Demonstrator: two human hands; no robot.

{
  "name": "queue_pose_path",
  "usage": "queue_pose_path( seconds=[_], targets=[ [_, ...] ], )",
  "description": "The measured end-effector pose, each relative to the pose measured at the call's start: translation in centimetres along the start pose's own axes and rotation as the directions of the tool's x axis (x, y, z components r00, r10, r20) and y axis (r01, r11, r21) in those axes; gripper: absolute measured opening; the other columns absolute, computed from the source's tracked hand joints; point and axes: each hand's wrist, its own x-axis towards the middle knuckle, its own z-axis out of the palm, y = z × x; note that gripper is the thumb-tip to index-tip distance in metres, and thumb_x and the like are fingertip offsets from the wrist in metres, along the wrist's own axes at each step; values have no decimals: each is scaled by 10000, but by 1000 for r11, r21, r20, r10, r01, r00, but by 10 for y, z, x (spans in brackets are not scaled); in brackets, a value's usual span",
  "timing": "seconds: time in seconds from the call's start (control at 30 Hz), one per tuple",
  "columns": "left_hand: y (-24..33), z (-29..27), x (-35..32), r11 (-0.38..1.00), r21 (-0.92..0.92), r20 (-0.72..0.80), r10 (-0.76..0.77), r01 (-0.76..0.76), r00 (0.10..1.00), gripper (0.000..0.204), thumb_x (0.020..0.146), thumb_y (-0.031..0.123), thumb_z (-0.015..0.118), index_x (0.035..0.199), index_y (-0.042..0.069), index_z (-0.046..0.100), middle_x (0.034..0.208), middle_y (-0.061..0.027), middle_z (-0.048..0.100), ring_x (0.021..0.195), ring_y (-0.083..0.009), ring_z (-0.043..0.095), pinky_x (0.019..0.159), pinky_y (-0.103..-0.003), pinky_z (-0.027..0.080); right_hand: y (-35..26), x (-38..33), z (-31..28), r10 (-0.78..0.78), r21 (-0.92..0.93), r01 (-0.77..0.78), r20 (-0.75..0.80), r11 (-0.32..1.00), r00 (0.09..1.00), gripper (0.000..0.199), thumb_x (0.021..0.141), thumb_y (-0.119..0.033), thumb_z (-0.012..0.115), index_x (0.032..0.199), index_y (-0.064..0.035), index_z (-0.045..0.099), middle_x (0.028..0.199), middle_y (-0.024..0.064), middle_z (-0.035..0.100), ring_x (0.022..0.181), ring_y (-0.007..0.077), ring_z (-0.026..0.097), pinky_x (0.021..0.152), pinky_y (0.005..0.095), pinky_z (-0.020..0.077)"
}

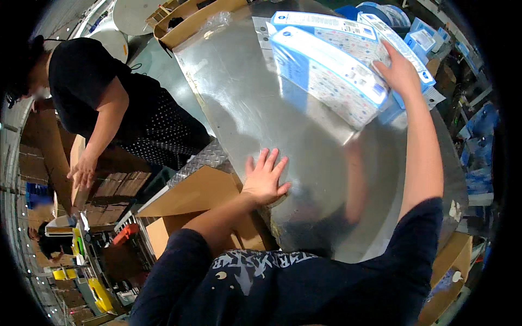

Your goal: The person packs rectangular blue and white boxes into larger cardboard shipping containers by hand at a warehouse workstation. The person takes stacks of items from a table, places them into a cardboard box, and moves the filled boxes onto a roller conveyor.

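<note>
My left hand [265, 178] lies flat on the shiny metal table [239, 103], fingers spread and nothing under it but the tabletop. Out to the far right my right hand [401, 71] rests against a group of blue-and-white packages, thumb and index finger stretched apart; its other fingers are hard to see. Nearest the middle of the group is a long package [329, 73] with a small dotted pattern. Behind it is a similar package [326, 24]. A third package [397, 43] lies slantwise at the right, beside my right hand.
At the left another person [103, 92] in dark clothes reaches over a cardboard sheet. An opened carton [198, 193] stands against the table's left edge. A cardboard tray [196, 24] is at the far left corner. More blue packs [421, 41] are beyond the right edge.
</note>
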Motion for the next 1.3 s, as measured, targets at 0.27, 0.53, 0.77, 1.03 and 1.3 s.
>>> queue_pose_path(
  seconds=[0.27, 0.53, 0.77, 1.03, 1.3],
  targets=[
    [4, -4, 1, 998, -47, 26, 30, -29, 999, 673, 765, 467, 566, 1323, 166, 339, 1392, -141, 253, 1298, -341, 194, 982, -594, 196, -36, 79, 51, -59, -525, 59, 17, 849, 998, 618, 645, -232, 718, 1209, -193, 468, 1412, 85, 290, 1327, 252, 214, 1018, 488, 280],
    [4, -4, 3, 999, -31, -49, 30, -32, 998, 678, 741, 494, 564, 1309, 176, 376, 1387, -123, 278, 1296, -331, 211, 994, -579, 189, -17, 57, 20, -71, -369, 142, 200, 918, 977, 813, 648, -292, 700, 1360, -271, 310, 1213, 148, 516, 1081, 303, 524, 890, 420, 427],
    [6, -3, 5, 998, -56, -74, 29, -33, 997, 676, 732, 478, 569, 1303, 170, 381, 1387, -126, 282, 1293, -335, 214, 995, -583, 174, 50, -10, -27, 49, -288, -79, -110, 954, 993, 887, 644, -572, 647, 1352, -138, 335, 1193, 173, 534, 1080, 341, 519, 895, 390, 416],
    [-12, 5, 20, 973, -233, -109, -21, -5, 994, 615, 793, 498, 506, 1265, 112, 424, 1360, -133, 338, 1295, -293, 243, 1020, -534, 170, 64, 21, 42, -61, 278, 5, 194, 961, 979, 1007, 590, -592, 691, 1377, -118, 279, 1292, 229, 421, 1193, 355, 419, 984, 369, 335],
    [21, -96, 62, 178, -965, 158, -195, 193, 968, 522, 846, 438, 495, 1213, 72, 436, 1172, -96, 520, 1054, -228, 491, 895, -436, 355, -3, -81, 14, -64, -53, 80, 255, 995, 965, 859, 674, -578, 586, 1325, -73, 340, 1161, 203, 538, 1066, 338, 524, 886, 404, 416]
  ],
)
